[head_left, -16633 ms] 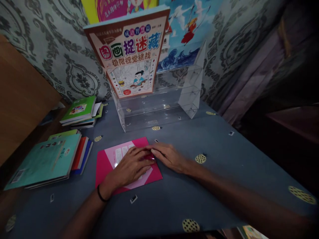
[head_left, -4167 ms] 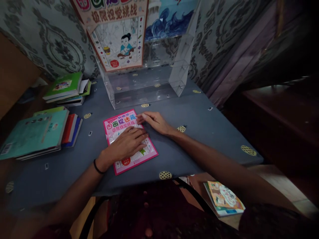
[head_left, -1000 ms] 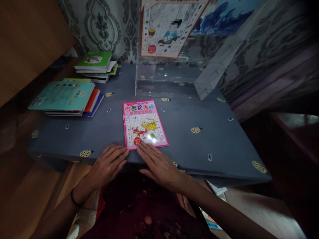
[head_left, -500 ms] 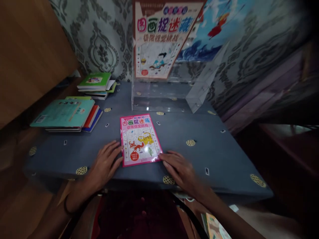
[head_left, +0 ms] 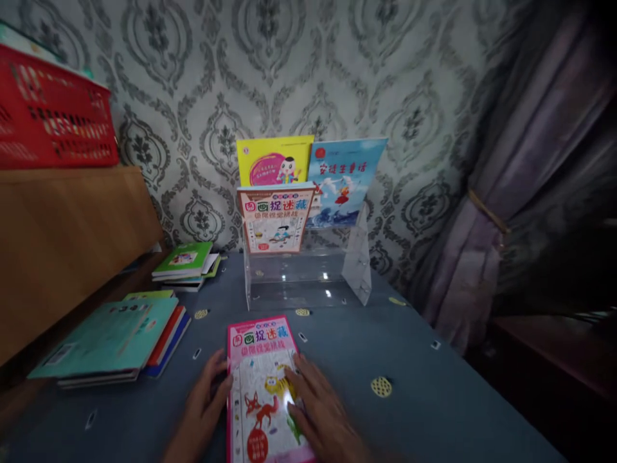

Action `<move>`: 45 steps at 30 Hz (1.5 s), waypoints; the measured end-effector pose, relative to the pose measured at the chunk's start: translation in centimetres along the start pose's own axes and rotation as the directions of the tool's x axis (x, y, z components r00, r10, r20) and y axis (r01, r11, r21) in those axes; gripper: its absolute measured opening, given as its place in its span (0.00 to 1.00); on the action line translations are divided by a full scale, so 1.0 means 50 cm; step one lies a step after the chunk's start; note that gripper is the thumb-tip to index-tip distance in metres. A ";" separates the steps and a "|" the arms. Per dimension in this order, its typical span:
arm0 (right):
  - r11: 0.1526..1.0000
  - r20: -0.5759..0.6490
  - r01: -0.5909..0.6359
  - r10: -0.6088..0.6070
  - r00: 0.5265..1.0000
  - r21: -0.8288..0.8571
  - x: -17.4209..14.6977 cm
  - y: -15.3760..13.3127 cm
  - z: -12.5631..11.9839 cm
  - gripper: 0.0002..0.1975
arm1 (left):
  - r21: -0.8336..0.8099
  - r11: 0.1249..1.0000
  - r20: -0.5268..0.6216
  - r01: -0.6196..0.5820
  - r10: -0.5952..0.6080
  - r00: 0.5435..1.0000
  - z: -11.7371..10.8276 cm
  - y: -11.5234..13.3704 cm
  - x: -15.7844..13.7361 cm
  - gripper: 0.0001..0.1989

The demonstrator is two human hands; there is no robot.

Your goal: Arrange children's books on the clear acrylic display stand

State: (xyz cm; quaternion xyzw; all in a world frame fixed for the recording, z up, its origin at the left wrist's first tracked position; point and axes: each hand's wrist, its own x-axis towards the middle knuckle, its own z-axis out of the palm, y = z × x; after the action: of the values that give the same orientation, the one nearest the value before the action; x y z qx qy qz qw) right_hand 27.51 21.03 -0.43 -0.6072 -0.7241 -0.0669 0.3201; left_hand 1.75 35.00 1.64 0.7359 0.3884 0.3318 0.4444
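A pink-bordered picture book (head_left: 255, 392) lies face up near the front of the table, with a fox and a yellow striped cat on its cover. Along its left edge rests my left hand (head_left: 205, 405), thumb and fingers apart, the thumb by the border. My right hand (head_left: 318, 408) reaches over the book's right side with fingers spread across the cover, not wrapped round it. Beyond the book stands a clear acrylic book stand (head_left: 289, 292). It holds a brown-bordered picture book (head_left: 274, 222) in front, a yellow book (head_left: 274, 157) behind it and a blue book (head_left: 344, 183) to the right.
At the left lie a stack topped by a teal book (head_left: 110, 334) and, farther back, one topped by a green book (head_left: 186, 258). A wooden cabinet (head_left: 72, 244) bears a red basket (head_left: 58, 119). A tied curtain (head_left: 475, 257) hangs at the right.
The view has tilted up, showing all the stand, the basket and more wall. My right hand has shifted from the book's lower right corner onto its cover. My left hand stays beside the left edge.
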 end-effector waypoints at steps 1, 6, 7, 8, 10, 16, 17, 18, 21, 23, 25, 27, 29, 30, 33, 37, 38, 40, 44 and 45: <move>1.000 -0.005 0.006 -0.006 1.000 0.007 -0.004 0.007 0.008 0.32 | -0.126 0.989 -0.016 0.078 -0.081 0.997 -0.003 0.003 0.008 0.32; 0.998 0.113 -0.005 -0.002 0.994 0.060 -0.011 0.057 0.053 0.29 | -0.587 0.704 0.114 0.399 -0.416 0.902 0.020 0.028 0.034 0.39; 0.996 0.137 -0.025 0.012 0.990 0.090 -0.010 0.066 0.058 0.28 | -0.618 0.645 0.199 0.449 -0.424 0.884 0.026 0.036 0.037 0.38; 0.990 0.155 -0.055 0.035 0.987 0.132 -0.009 0.073 0.060 0.28 | -0.646 0.595 0.269 0.479 -0.409 0.872 0.031 0.044 0.038 0.36; 0.957 0.174 -0.157 0.116 0.978 0.246 -0.002 0.081 0.054 0.33 | -0.697 0.517 0.357 0.497 -0.352 0.865 0.035 0.062 0.042 0.35; 0.555 0.317 -0.472 0.355 0.879 0.685 0.054 0.080 0.004 0.43 | -0.762 0.464 0.336 0.451 -0.313 0.888 0.012 0.119 0.056 0.31; 0.478 0.366 -0.494 0.339 0.867 0.726 0.069 0.081 -0.003 0.43 | -0.758 0.473 0.334 0.449 -0.310 0.890 0.006 0.127 0.060 0.31; 0.413 0.407 -0.512 0.319 0.856 0.753 0.085 0.081 -0.011 0.43 | -0.750 0.489 0.334 0.445 -0.301 0.893 -0.001 0.135 0.065 0.30; 0.282 0.439 -0.519 0.301 0.847 0.807 0.137 0.079 -0.050 0.39 | -0.714 0.580 0.320 0.393 -0.229 0.919 -0.021 0.161 0.090 0.27; 0.268 0.378 -0.463 0.313 0.871 0.845 0.169 0.071 -0.088 0.32 | -0.675 0.666 0.316 0.318 -0.129 0.940 -0.032 0.178 0.111 0.26; 0.348 0.254 -0.365 0.324 0.911 0.864 0.191 0.062 -0.124 0.26 | -0.628 0.747 0.305 0.218 -0.021 0.952 -0.040 0.192 0.130 0.25; 0.479 0.130 -0.285 0.332 0.934 0.830 0.196 0.054 -0.143 0.20 | -0.567 0.814 0.290 0.128 0.051 0.956 -0.044 0.194 0.143 0.26; 0.603 0.045 -0.242 0.323 0.945 0.760 0.186 0.052 -0.142 0.16 | -0.475 0.875 0.283 0.091 0.054 0.958 -0.047 0.180 0.146 0.28; 0.653 0.014 -0.226 0.313 0.950 0.722 0.178 0.053 -0.136 0.15 | -0.417 0.904 0.273 0.092 0.028 0.961 -0.049 0.167 0.146 0.28; 0.752 -0.039 -0.184 0.269 0.962 0.633 0.159 0.058 -0.118 0.13 | -0.228 0.969 0.174 0.092 -0.052 0.983 -0.055 0.129 0.144 0.27; 0.805 -0.051 -0.150 0.218 0.975 0.574 0.184 0.065 -0.139 0.13 | 0.001 0.994 0.070 -0.110 0.110 0.991 -0.062 0.157 0.166 0.25; 0.824 -0.073 -0.134 0.207 0.975 0.551 0.200 0.067 -0.153 0.13 | 0.057 0.980 0.066 -0.191 0.187 0.980 -0.064 0.182 0.178 0.23; 0.870 -0.148 -0.087 0.179 0.973 0.485 0.244 0.074 -0.191 0.12 | 0.160 0.915 0.086 -0.369 0.360 0.929 -0.070 0.247 0.210 0.19; 0.942 -0.338 0.036 0.085 0.937 0.334 0.356 0.092 -0.276 0.08 | 0.304 0.693 -0.008 -0.654 0.688 0.725 -0.087 0.374 0.298 0.11; 0.957 -0.392 0.072 0.046 0.919 0.282 0.385 0.098 -0.296 0.08 | 0.336 0.662 -0.032 -0.670 0.719 0.694 -0.092 0.397 0.320 0.10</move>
State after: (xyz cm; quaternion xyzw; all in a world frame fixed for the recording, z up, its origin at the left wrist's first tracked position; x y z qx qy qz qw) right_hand 36.56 31.21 20.26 -0.5225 -0.6508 -0.0831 0.5446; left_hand 11.07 44.69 23.80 0.8568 0.1572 0.4724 0.1339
